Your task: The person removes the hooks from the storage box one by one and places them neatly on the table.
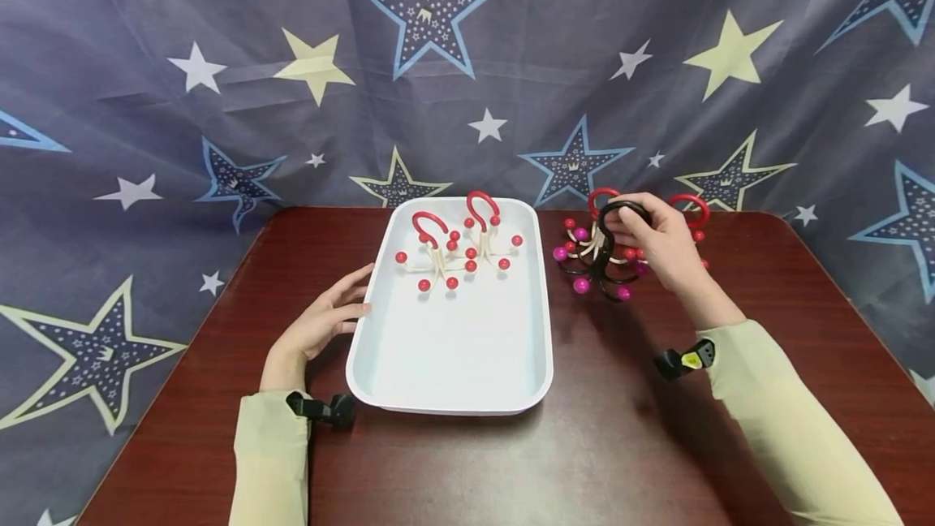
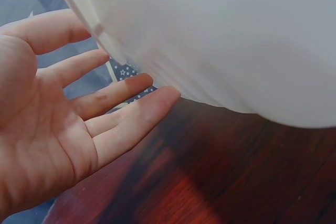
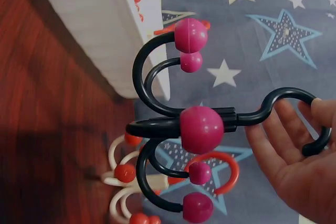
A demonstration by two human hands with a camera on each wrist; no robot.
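My right hand grips the curved top of a black multi-arm hook, whose several curled arms end in pink balls. In the right wrist view the hook's stem extends out from the fingers. Behind it, cream-armed hooks with red tops and red balls stand on the table, partly hidden by the hand. My left hand has its fingers spread along the left side of a white tray, fingertips right at its wall. Two red-and-cream hooks, one nearer and one farther, stand in the tray's far half.
The tray sits on a dark reddish wooden table. A grey-blue curtain patterned with stars hangs right behind the table's far edge and along its sides. Another red hook top shows just right of my right hand.
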